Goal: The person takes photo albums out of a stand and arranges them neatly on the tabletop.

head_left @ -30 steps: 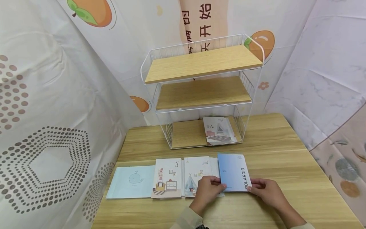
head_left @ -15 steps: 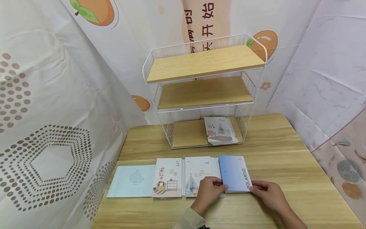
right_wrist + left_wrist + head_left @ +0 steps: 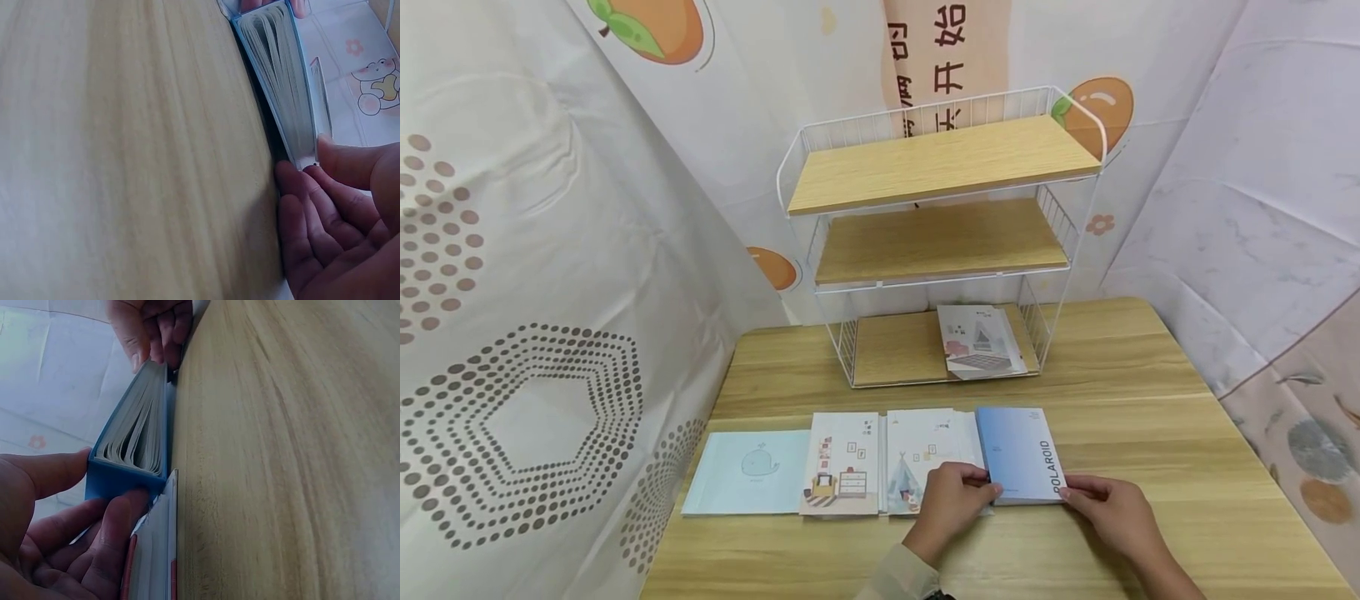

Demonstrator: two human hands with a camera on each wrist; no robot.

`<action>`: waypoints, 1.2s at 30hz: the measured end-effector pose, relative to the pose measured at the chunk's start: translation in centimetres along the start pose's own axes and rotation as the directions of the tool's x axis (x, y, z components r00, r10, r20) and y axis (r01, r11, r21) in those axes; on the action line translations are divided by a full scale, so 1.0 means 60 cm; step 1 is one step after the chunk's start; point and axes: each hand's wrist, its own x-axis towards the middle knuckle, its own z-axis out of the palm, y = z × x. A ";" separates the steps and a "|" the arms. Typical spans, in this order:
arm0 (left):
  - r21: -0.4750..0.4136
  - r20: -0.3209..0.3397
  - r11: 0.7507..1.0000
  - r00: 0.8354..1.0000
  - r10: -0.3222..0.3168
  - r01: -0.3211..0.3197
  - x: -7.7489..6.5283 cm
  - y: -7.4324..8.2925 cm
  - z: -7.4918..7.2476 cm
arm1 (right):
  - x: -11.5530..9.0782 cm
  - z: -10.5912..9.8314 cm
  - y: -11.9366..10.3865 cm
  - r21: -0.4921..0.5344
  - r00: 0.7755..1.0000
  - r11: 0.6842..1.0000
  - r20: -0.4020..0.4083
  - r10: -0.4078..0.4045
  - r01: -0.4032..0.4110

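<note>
A thick blue photo album (image 3: 1018,450) marked POLAROID lies at the right end of a row on the table, its page edges facing me. My left hand (image 3: 953,504) holds its near left corner, thumb on the cover's edge and fingers at the spine, as the left wrist view shows. At the near right corner my right hand (image 3: 1112,508) pinches it, thumb above and fingertips below. Left of it lie a white tent-picture album (image 3: 917,446), partly hidden by my left hand, a white album with a chair picture (image 3: 841,467), and a pale blue whale album (image 3: 752,479).
Behind the row stands a white wire rack with three wooden shelves (image 3: 940,237). Another picture-covered album (image 3: 979,342) lies on the right of its bottom shelf. Printed cloth (image 3: 685,225) hangs around the table (image 3: 1165,400).
The head view has shifted slightly. The blue album's near page edges show a little more than before. Both hands keep their hold on it, and the other albums stay put.
</note>
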 end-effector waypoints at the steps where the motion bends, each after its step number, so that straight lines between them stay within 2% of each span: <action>1: 0.004 -0.002 1.000 1.000 0.002 -0.002 0.000 -0.001 0.001 | 0.000 0.000 0.000 -0.003 1.000 1.000 0.000 -0.001 0.001; 11: 0.026 0.007 0.999 1.000 0.020 -0.020 -0.001 -0.001 0.001 | -0.004 -0.005 -0.003 -0.015 0.999 0.999 -0.019 0.037 -0.037; 28: 0.070 -0.015 0.997 0.999 0.042 -0.041 -0.004 0.000 0.011 | -0.002 -0.010 0.001 -0.023 0.999 0.999 -0.027 0.042 -0.042; 32: 0.044 -0.017 0.998 0.999 0.034 -0.034 -0.006 -0.002 0.009 | 0.002 -0.011 0.001 -0.017 0.998 0.998 -0.015 0.058 -0.058; 36: -0.038 -0.008 0.999 1.000 0.002 -0.002 -0.004 -0.004 0.000 | 0.006 -0.018 -0.004 -0.034 0.998 0.998 -0.018 0.054 -0.055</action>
